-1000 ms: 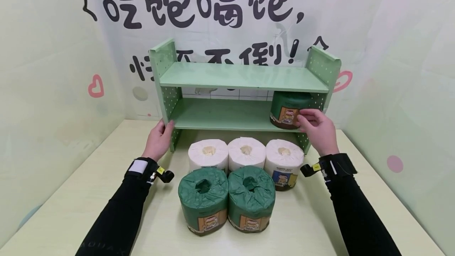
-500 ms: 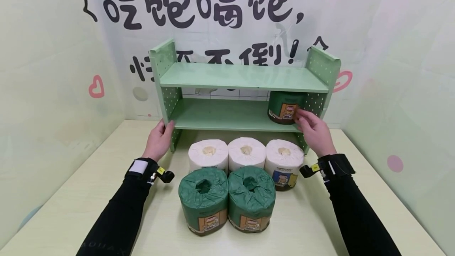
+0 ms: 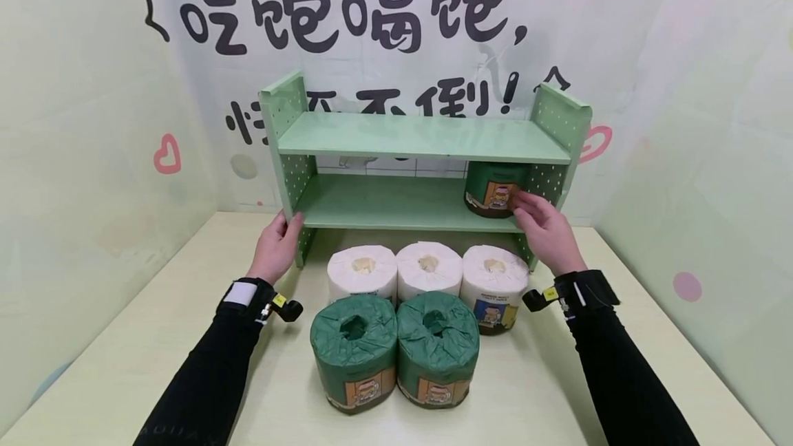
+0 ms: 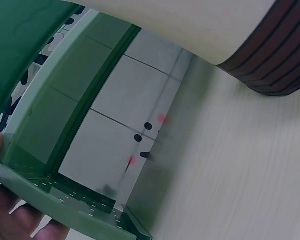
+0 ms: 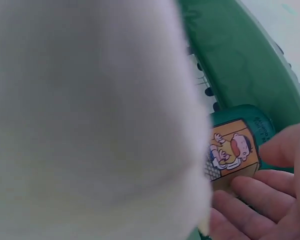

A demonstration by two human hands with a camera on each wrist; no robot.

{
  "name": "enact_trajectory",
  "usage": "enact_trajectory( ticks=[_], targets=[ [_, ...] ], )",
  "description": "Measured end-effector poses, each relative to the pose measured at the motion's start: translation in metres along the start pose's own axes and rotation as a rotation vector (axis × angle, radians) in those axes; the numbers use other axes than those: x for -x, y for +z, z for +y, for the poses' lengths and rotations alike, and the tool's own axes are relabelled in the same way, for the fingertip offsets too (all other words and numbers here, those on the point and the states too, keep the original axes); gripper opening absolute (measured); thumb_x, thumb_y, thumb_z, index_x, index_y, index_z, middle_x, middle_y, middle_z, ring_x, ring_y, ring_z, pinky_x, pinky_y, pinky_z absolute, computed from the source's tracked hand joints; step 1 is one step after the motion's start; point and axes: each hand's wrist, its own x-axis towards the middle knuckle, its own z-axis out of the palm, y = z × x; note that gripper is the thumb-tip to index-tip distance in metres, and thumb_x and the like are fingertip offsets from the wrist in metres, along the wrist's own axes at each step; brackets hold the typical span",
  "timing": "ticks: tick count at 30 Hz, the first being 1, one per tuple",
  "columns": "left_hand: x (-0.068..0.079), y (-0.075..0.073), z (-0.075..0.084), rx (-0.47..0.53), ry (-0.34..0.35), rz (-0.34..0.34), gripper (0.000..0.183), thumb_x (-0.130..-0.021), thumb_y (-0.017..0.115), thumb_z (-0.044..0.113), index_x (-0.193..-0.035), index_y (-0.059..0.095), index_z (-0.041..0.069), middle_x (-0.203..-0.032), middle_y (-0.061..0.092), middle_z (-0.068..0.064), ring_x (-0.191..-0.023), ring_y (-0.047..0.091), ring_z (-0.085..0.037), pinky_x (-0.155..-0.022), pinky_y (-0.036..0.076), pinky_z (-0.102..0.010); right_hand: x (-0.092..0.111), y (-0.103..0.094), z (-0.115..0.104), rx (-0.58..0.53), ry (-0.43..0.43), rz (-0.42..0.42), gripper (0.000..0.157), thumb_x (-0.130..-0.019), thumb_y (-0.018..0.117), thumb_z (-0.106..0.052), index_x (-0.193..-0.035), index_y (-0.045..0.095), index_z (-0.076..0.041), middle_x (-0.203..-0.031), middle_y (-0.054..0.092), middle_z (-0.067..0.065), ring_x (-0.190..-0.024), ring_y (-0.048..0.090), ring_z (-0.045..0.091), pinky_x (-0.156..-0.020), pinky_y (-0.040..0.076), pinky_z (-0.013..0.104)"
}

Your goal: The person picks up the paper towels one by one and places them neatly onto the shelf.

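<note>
My left hand [image 3: 276,246] grips the left side panel of a green two-tier shelf rack [image 3: 396,215], thumb in front and fingers behind it, as the left wrist view shows. A green-wrapped toilet paper roll [image 3: 494,188] stands at the right end of the lower shelf, under the upper board. My right hand [image 3: 548,231] touches the roll's front right side with its fingertips. In the right wrist view the fingers [image 5: 262,192] lie fairly straight along the roll's printed label [image 5: 235,150], with the thumb near its edge.
Two green-wrapped rolls [image 3: 354,353] [image 3: 438,349] stand side by side on the table [image 3: 526,398] in front. Behind them, before the rack, are three white-wrapped rolls [image 3: 427,267] in a row. A printed backdrop [image 3: 396,12] hangs behind the rack.
The green-wrapped roll on the lower shelf has slid a little left and farther back, with my right hand following it. My left hand stays on the rack's side panel.
</note>
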Motion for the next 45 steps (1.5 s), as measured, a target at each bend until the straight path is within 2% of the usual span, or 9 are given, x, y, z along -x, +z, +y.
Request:
enact_trajectory(
  ticks=[8,16,20,25,27,32,35,40,45],
  targets=[
    [-0.001,-0.001,-0.003,0.002,-0.014,0.003,0.042,-0.108,0.038,0.046,-0.113,0.054,0.008,-0.073,0.039,-0.007,-0.065,0.041,-0.023,-0.054,0.036,-0.034,0.005,-0.002,-0.012,-0.006,-0.009,-0.016,0.050,-0.105,0.054,-0.031,-0.145,0.043,-0.003,-0.140,0.049,0.012,-0.124,0.046,0.022,-0.103,0.039,0.048],
    [0.000,0.000,-0.002,0.013,-0.030,-0.002,0.042,-0.107,0.038,0.047,-0.106,0.053,0.007,-0.073,0.039,-0.007,-0.064,0.041,-0.022,-0.054,0.037,-0.033,0.017,-0.006,-0.027,-0.043,-0.042,-0.049,0.051,-0.104,0.056,-0.032,-0.146,0.043,-0.006,-0.140,0.048,0.012,-0.124,0.045,0.021,-0.103,0.039,0.049],
    [-0.001,0.000,-0.001,-0.001,-0.007,0.004,0.044,-0.108,0.038,0.046,-0.105,0.052,0.005,-0.073,0.039,-0.006,-0.063,0.040,-0.022,-0.053,0.036,-0.033,0.028,-0.005,-0.032,-0.039,-0.097,-0.066,0.048,-0.102,0.059,-0.032,-0.142,0.047,-0.007,-0.137,0.052,0.009,-0.119,0.049,0.014,-0.100,0.043,0.031],
    [0.012,-0.004,0.030,0.008,0.025,0.005,0.034,-0.110,0.039,0.029,-0.103,0.051,-0.002,-0.073,0.037,-0.009,-0.064,0.038,-0.024,-0.054,0.033,-0.031,0.040,-0.002,-0.042,-0.067,-0.152,-0.131,0.047,-0.102,0.062,-0.026,-0.141,0.047,-0.006,-0.134,0.053,0.007,-0.116,0.051,0.013,-0.091,0.044,0.013],
    [0.014,-0.004,0.034,0.013,0.025,0.008,0.031,-0.110,0.040,0.024,-0.105,0.052,-0.005,-0.073,0.037,-0.011,-0.064,0.038,-0.025,-0.053,0.033,-0.032,0.045,-0.002,-0.047,-0.094,-0.165,-0.162,0.046,-0.101,0.063,-0.023,-0.141,0.047,-0.008,-0.134,0.053,0.007,-0.117,0.051,0.015,-0.091,0.045,0.013],
    [0.002,-0.001,0.004,0.002,0.020,0.013,0.039,-0.110,0.039,0.036,-0.102,0.052,-0.001,-0.073,0.038,-0.008,-0.063,0.039,-0.023,-0.052,0.034,-0.033,0.059,0.004,-0.057,-0.135,-0.200,-0.244,0.044,-0.100,0.064,-0.015,-0.141,0.047,-0.010,-0.133,0.053,0.008,-0.120,0.050,0.020,-0.092,0.045,0.016],
    [0.000,-0.001,-0.001,-0.009,0.006,0.015,0.042,-0.108,0.039,0.043,-0.096,0.049,0.003,-0.072,0.038,-0.007,-0.061,0.040,-0.022,-0.051,0.035,-0.033,0.067,0.008,-0.060,-0.137,-0.236,-0.298,0.046,-0.099,0.063,-0.009,-0.142,0.046,-0.008,-0.134,0.053,0.006,-0.121,0.049,0.023,-0.094,0.045,0.019],
    [0.002,-0.001,0.004,-0.009,0.005,0.019,0.040,-0.109,0.040,0.041,-0.095,0.049,0.005,-0.071,0.038,-0.006,-0.060,0.039,-0.020,-0.051,0.035,-0.032,0.080,0.013,-0.064,-0.159,-0.269,-0.389,0.050,-0.098,0.063,-0.004,-0.143,0.044,-0.009,-0.136,0.051,0.003,-0.120,0.050,0.028,-0.096,0.046,0.026],
    [0.011,-0.004,0.026,0.014,0.034,0.018,0.034,-0.110,0.040,0.027,-0.100,0.051,-0.003,-0.072,0.037,-0.009,-0.061,0.037,-0.022,-0.052,0.033,-0.031,0.093,0.017,-0.065,-0.195,-0.272,-0.463,0.055,-0.096,0.066,-0.002,-0.145,0.042,-0.010,-0.140,0.047,0.009,-0.120,0.049,0.029,-0.097,0.047,0.034]
  ],
)
